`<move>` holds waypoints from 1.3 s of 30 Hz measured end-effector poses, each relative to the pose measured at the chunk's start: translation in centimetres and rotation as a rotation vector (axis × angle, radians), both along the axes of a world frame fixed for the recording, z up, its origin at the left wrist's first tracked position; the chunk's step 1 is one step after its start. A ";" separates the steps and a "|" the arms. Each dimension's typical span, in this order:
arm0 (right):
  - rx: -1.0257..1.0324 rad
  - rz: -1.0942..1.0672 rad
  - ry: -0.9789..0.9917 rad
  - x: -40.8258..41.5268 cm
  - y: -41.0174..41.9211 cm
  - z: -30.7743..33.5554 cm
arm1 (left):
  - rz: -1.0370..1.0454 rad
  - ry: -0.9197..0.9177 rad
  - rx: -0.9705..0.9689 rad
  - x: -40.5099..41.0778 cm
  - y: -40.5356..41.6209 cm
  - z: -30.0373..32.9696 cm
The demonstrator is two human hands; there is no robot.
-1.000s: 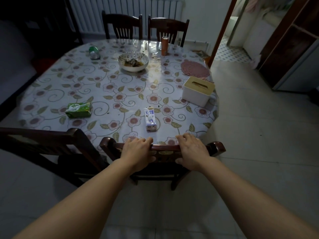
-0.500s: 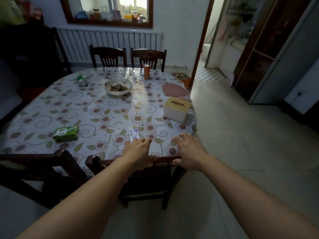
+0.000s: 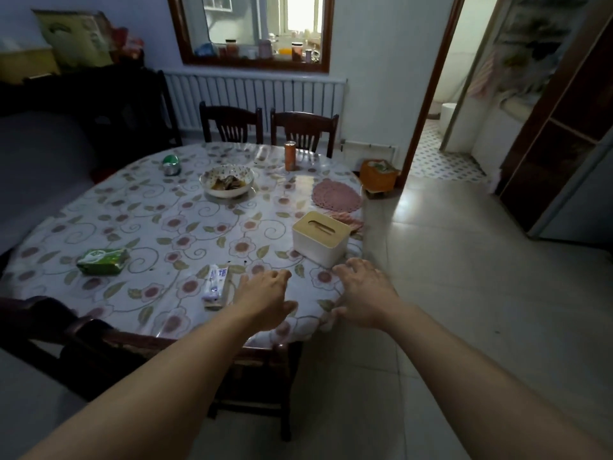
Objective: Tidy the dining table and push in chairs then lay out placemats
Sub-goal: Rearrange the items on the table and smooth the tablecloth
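Working across from your nine o'clock: the green soft-plastic packet [image 3: 102, 260] is lying flat at about ten o'clock from your left hand [image 3: 265, 298], and it will likely feel light and crinkly, so pinch it by one end. Just beside that hand, at its nine o'clock, the small white-and-purple carton [image 3: 215, 286] is lying on its side; it looks light and easy to crush, so take it around its long sides.

Both hands are hovering open over the near edge of the oval table with the glossy floral plastic cover [image 3: 149, 224], fingers spread, gripping nothing. The dark wooden chair [image 3: 109, 340] below them is sitting tucked under the edge.

At twelve o'clock, far across, the white ceramic bowl of scraps [image 3: 227, 180] is going to be the heavy, breakable piece (cup it underneath with both palms). The orange can [image 3: 290, 156] is standing upright behind it.

Off your right hand [image 3: 365, 295], at eleven o'clock, the white tissue box with a wooden lid [image 3: 321, 237] is sitting almost at your fingertips; it looks rigid, so grip its sides. Beyond it the pink round woven placemat [image 3: 336, 195] is lying limp and flat, so lift it by an edge.
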State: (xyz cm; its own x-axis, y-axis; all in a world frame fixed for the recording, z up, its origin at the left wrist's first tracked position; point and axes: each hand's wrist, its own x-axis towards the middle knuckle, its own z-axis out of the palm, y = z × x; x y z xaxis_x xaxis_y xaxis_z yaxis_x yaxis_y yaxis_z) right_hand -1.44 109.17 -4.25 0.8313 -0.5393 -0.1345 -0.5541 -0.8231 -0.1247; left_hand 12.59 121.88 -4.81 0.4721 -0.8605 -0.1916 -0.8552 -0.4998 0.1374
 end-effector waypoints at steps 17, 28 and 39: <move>-0.003 0.151 0.070 7.8 -21.2 -2.8 | 0.200 0.067 -0.007 5.8 -20.7 -2.7; 0.013 0.277 0.071 15.4 -34.9 -3.4 | 0.335 0.079 0.027 12.2 -31.9 -3.2; 0.046 0.627 0.168 23.1 -46.7 -6.1 | 0.762 0.143 0.024 12.6 -40.1 -5.8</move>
